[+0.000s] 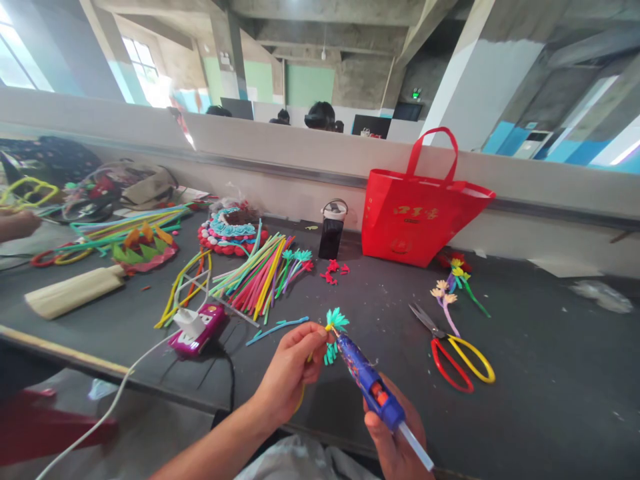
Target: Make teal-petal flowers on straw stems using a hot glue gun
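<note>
In my left hand is a pipe-cleaner flower with teal petals and a yellow stem, pinched just below its head. My right hand is wrapped round a blue hot glue gun, a clear glue stick poking out of its back end. The gun's nozzle meets the flower at the base of the petals; whether glue is coming out is too small to see. Just below the flower lie more teal petal pieces. A blue pipe cleaner rests on the table left of my left hand.
Scissors with red and yellow handles lie to the right, near finished flowers. A red bag and a black bottle stand behind. Pipe cleaners and a purple power strip are left. Another person's hand shows at far left.
</note>
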